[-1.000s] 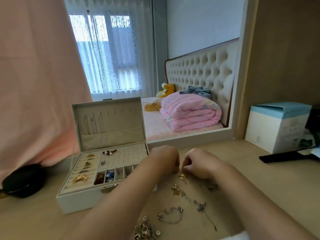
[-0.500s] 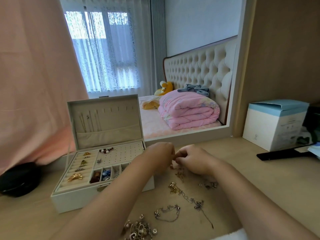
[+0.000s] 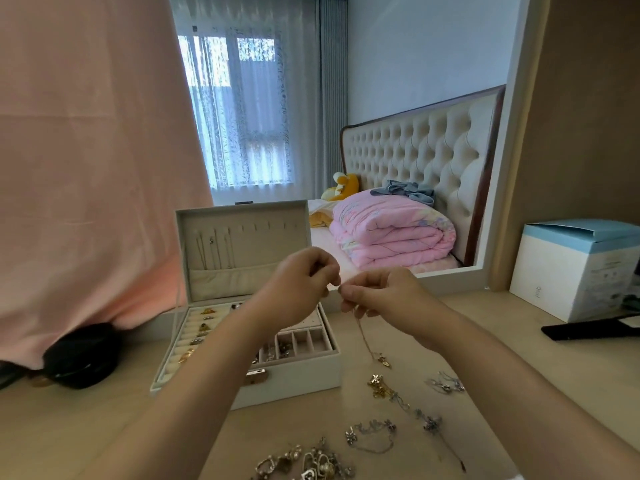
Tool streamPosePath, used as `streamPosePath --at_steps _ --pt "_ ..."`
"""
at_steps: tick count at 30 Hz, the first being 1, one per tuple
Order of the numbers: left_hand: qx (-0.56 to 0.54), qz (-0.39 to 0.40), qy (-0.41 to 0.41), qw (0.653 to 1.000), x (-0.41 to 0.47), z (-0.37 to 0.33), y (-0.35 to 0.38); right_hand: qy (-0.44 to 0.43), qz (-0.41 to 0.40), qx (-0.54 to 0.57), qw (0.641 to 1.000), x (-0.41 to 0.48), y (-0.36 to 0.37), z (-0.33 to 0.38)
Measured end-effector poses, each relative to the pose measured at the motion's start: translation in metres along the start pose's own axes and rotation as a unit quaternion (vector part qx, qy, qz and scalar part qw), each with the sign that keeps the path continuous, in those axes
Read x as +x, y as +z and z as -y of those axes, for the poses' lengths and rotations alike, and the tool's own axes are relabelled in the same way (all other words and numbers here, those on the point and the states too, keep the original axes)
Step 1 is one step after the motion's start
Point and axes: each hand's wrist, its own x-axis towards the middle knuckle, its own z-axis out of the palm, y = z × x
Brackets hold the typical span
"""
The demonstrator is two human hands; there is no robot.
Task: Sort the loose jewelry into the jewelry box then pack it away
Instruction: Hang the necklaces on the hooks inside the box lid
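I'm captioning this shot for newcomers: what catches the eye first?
Mid-frame, the left hand and right hand pinch a thin gold chain necklace, its pendant dangling over the light wooden table. Left of it stands an open cream jewelry box; loose silver and gold jewelry lies scattered in front.

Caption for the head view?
Left hand and right hand pinch a thin gold pendant chain above the wooden tabletop, beside the open white jewelry box.

Daylight comes through a window with lace curtains in the upper middle of the frame, a grey drape beside it. Pink cloth fills the left. A tufted headboard and a folded pink quilt sit centre right. Wood panelling stands far right, and a pale wooden bench lies below.
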Motion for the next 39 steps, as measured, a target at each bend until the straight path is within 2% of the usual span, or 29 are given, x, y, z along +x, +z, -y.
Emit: streamPosePath --at_steps 3,7,11,16,20,24,26,30,36,39 --pt "-0.075 -0.022 -0.030 0.997 -0.010 0.002 -0.019 -0.005 0.004 0.020 1.000 0.006 0.010 0.016" --pt "-0.138 -0.048 -0.067 0.987 -0.025 0.011 -0.045 0.005 0.060 -0.010 0.998 0.019 0.029 0.035" --pt "-0.137 -0.091 -0.070 0.984 -0.038 0.025 -0.070 0.009 0.099 -0.054 0.994 0.033 0.047 0.047" --pt "-0.164 -0.110 -0.077 0.977 -0.045 0.037 -0.089 0.018 0.121 -0.052 0.991 0.046 0.078 0.048" --pt "-0.213 -0.114 -0.083 0.967 -0.044 0.038 -0.100 0.005 0.106 -0.019 0.994 0.051 0.094 0.046" --pt "-0.248 -0.130 -0.110 0.954 -0.042 0.043 -0.101 -0.013 0.036 -0.011 0.999 0.055 0.097 0.043" --pt "-0.301 -0.120 -0.130 0.937 -0.043 0.045 -0.102 -0.011 0.023 -0.008 1.000 0.054 0.095 0.044" --pt "-0.412 -0.070 -0.143 0.897 -0.046 0.046 -0.109 0.020 0.061 0.060 0.996 0.054 0.093 0.050" --pt "-0.360 0.035 -0.165 0.918 -0.049 0.051 -0.122 0.055 0.112 0.164 0.978 0.055 0.093 0.050" --pt "-0.228 0.075 -0.160 0.957 -0.053 0.046 -0.128 0.056 0.133 0.197 0.970 0.055 0.093 0.049"
